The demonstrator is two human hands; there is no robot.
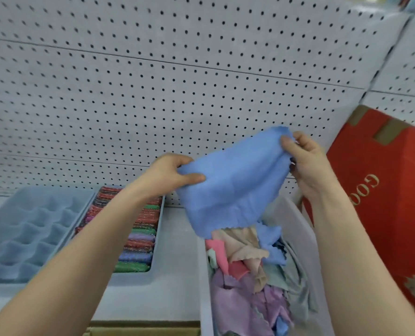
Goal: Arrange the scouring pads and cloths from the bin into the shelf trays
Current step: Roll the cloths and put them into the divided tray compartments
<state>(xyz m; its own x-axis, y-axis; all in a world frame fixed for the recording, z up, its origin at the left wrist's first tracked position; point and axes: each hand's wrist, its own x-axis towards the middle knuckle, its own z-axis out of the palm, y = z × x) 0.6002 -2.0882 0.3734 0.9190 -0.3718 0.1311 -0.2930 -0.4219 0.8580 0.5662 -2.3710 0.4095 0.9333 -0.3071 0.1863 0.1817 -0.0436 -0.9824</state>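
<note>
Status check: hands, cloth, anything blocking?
Left hand and right hand pinch the light blue scalloped cloth, held above the white plastic bin. Nothing blocking.

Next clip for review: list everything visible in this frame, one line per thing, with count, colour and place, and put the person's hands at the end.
blue cloth: one, light blue, held up above the bin
bin: one, white, lower middle right, holds the loose cloths
loose cloths: a pile, count unclear; pink, beige, purple, grey and blue, inside the bin
scouring pads: a packed row, count unclear; red, green, purple and blue, glittery, in the tray left of the bin
divided tray: one, pale blue, far left, its visible cells hold nothing
pegboard: white with dark holes, behind the shelf
red box: one, red with gold print, right edge
left hand: pinches the cloth's left edge
right hand: pinches the cloth's top right corner
</note>
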